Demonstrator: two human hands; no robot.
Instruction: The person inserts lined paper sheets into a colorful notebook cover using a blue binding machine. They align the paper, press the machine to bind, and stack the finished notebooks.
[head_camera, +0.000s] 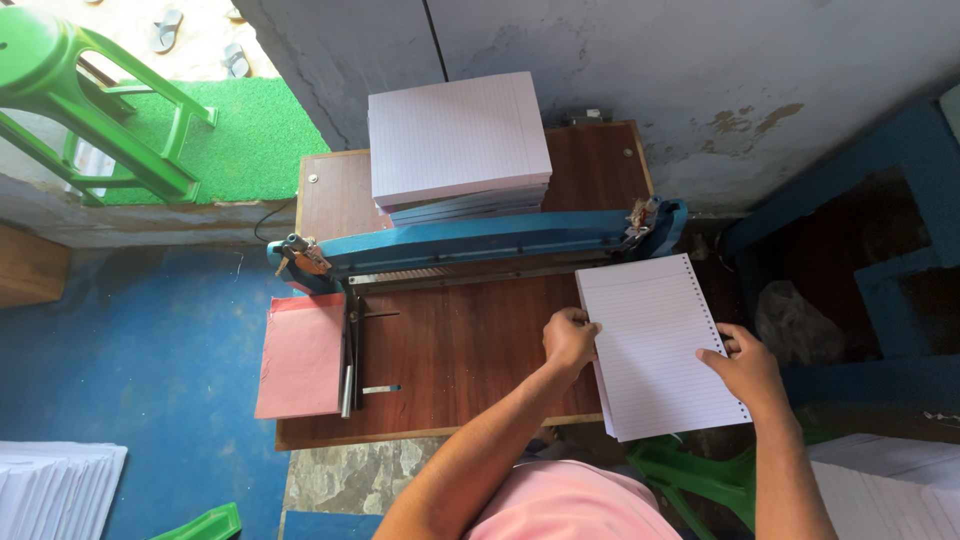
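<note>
A pink sheet lies at the brown table's left end. Right of centre, the left hand pinches the left edge of a lined, punched paper stack; the right hand grips its right edge. Its long axis runs near to far, holes right, overhanging the table's right end before a blue punching machine and grey wall

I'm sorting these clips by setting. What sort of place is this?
Probably a small notebook-binding or paper workshop. Both hands hold a punched stack of ruled sheets by a blue punching machine on a wooden table, with another ruled paper stack behind it.
</note>
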